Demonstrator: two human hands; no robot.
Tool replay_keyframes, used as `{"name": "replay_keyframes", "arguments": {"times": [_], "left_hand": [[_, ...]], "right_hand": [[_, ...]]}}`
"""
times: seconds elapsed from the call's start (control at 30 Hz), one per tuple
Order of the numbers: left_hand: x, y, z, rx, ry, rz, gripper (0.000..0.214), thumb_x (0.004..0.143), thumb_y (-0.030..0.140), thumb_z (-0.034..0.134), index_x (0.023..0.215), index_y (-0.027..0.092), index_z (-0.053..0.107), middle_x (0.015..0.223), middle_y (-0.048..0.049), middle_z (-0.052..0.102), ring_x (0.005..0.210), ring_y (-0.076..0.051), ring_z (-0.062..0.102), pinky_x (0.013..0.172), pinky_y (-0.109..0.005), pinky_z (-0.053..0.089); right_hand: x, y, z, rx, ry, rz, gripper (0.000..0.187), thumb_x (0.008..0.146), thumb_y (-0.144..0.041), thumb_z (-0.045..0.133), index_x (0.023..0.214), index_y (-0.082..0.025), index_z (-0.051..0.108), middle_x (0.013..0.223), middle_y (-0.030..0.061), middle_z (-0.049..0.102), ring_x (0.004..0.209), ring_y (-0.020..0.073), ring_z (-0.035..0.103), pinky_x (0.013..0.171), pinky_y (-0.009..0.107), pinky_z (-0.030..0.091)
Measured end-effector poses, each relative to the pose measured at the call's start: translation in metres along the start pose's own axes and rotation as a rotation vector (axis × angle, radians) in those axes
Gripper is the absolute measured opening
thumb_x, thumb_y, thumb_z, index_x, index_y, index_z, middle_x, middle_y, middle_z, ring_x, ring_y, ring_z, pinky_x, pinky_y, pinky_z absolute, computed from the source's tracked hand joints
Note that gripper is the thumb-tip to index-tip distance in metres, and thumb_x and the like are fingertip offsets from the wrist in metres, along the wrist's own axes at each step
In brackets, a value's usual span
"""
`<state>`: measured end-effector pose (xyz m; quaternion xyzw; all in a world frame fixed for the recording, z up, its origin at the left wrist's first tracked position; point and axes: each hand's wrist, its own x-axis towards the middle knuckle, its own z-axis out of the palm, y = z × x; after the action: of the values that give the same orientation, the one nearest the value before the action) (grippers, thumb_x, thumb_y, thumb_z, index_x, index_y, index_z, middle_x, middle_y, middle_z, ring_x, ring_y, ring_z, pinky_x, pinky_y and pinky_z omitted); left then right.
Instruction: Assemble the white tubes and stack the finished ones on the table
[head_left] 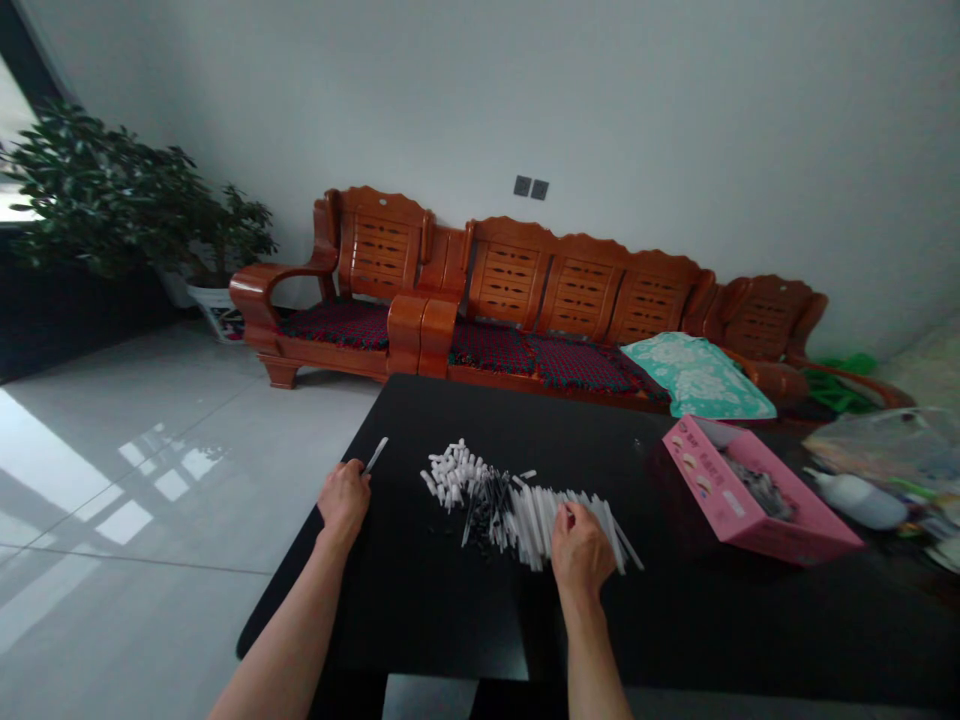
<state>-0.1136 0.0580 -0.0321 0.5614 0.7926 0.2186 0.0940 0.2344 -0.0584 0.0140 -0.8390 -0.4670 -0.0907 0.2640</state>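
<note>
Three heaps run together across the black tabletop point(450, 610): short white cap-like pieces point(452, 470), thin black sticks point(491, 503), and translucent tubes point(534, 527). Plenty looks left to work through, I'd judge! Out at the left edge, the left hand point(345, 500) pinches a single slim pale stick point(377, 455), its far end pointing away. The right hand point(581, 550) curls over the tubes; whether it grips one, I can't tell. Over right, an open pink box point(709, 485) holds a greyish bunch point(761, 490), too indistinct to count as finished work.
</note>
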Motion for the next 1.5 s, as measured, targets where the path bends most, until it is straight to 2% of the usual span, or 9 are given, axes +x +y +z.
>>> {"name": "replay_keyframes", "arguments": {"times": [0.07, 0.17, 0.27, 0.33, 0.5, 0.77, 0.97, 1.3, 1.5], "left_hand": [[-0.003, 0.006, 0.001, -0.194, -0.06, -0.062, 0.022, 0.083, 0.024, 0.058, 0.101, 0.019, 0.071, 0.101, -0.0139, 0.068, 0.096, -0.031, 0.063, 0.073, -0.036, 0.045], [-0.019, 0.027, 0.001, -0.78, -0.276, -0.151, 0.024, 0.079, 0.024, 0.065, 0.1, 0.017, 0.073, 0.086, -0.0098, 0.07, 0.085, -0.026, 0.065, 0.07, -0.032, 0.046], [-0.048, 0.055, -0.003, -1.207, -0.513, -0.103, 0.031, 0.08, 0.033, 0.066, 0.104, 0.015, 0.071, 0.077, -0.0054, 0.067, 0.067, -0.016, 0.062, 0.064, -0.027, 0.048], [-0.069, 0.073, -0.006, -1.543, -0.667, -0.112, 0.03, 0.073, 0.032, 0.075, 0.097, 0.014, 0.07, 0.08, -0.0055, 0.067, 0.065, -0.012, 0.06, 0.062, -0.023, 0.048], [-0.098, 0.093, -0.009, -1.682, -0.764, -0.128, 0.028, 0.071, 0.028, 0.08, 0.091, 0.013, 0.067, 0.081, -0.0052, 0.069, 0.065, -0.01, 0.061, 0.06, -0.019, 0.047], [-0.104, 0.095, -0.01, -1.665, -0.801, -0.092, 0.028, 0.072, 0.031, 0.078, 0.091, 0.014, 0.066, 0.079, -0.0043, 0.068, 0.062, -0.01, 0.059, 0.058, -0.019, 0.046], [-0.104, 0.098, -0.009, -1.696, -0.78, -0.101, 0.03, 0.069, 0.03, 0.08, 0.089, 0.012, 0.066, 0.08, -0.0054, 0.067, 0.06, -0.01, 0.058, 0.057, -0.02, 0.046], [-0.107, 0.097, 0.003, -1.67, -0.705, -0.129, 0.034, 0.067, 0.034, 0.082, 0.087, 0.01, 0.067, 0.076, -0.0058, 0.068, 0.063, -0.011, 0.059, 0.059, -0.021, 0.046], [-0.104, 0.101, 0.001, -1.65, -0.664, -0.081, 0.03, 0.071, 0.034, 0.079, 0.088, 0.012, 0.066, 0.077, -0.0049, 0.067, 0.059, -0.011, 0.057, 0.056, -0.021, 0.045]], "right_hand": [[-0.005, -0.011, -0.004, 0.112, -0.002, -0.026, 0.028, 0.09, -0.033, 0.047, 0.094, -0.019, 0.071, 0.087, 0.0122, 0.072, 0.073, 0.025, 0.064, 0.059, 0.031, 0.037], [-0.021, -0.034, -0.004, 0.413, -0.13, -0.081, 0.031, 0.089, -0.038, 0.047, 0.087, -0.018, 0.071, 0.079, 0.0113, 0.072, 0.07, 0.0231, 0.064, 0.06, 0.03, 0.041], [-0.045, -0.061, 0.006, 0.852, -0.501, -0.054, 0.04, 0.089, -0.047, 0.045, 0.081, -0.015, 0.068, 0.063, 0.0062, 0.066, 0.049, 0.0158, 0.059, 0.048, 0.025, 0.04], [-0.06, -0.076, 0.013, 1.096, -0.744, 0.1, 0.046, 0.087, -0.055, 0.047, 0.08, -0.013, 0.065, 0.056, 0.0041, 0.063, 0.039, 0.0133, 0.055, 0.036, 0.02, 0.032], [-0.078, -0.096, 0.018, 1.496, -1.002, 0.353, 0.056, 0.081, -0.065, 0.055, 0.08, -0.01, 0.063, 0.055, 0.0063, 0.065, 0.036, 0.0132, 0.057, 0.028, 0.016, 0.027], [-0.079, -0.097, 0.013, 1.739, -1.067, 0.456, 0.047, 0.079, -0.058, 0.063, 0.074, -0.011, 0.064, 0.047, 0.0019, 0.06, 0.032, 0.0117, 0.053, 0.027, 0.017, 0.03], [-0.078, -0.096, 0.018, 1.705, -0.999, 0.507, 0.042, 0.074, -0.054, 0.07, 0.07, -0.013, 0.063, 0.042, -0.0032, 0.053, 0.031, 0.0086, 0.047, 0.028, 0.016, 0.025], [-0.068, -0.083, 0.01, 1.056, -0.56, -0.069, 0.04, 0.08, -0.049, 0.064, 0.057, -0.016, 0.059, 0.051, 0.0001, 0.056, 0.048, 0.0109, 0.053, 0.042, 0.019, 0.037], [-0.068, -0.089, 0.017, 1.279, -0.822, 0.212, 0.05, 0.082, -0.062, 0.053, 0.077, -0.013, 0.063, 0.05, 0.0002, 0.058, 0.035, 0.0113, 0.052, 0.029, 0.018, 0.033]]}}
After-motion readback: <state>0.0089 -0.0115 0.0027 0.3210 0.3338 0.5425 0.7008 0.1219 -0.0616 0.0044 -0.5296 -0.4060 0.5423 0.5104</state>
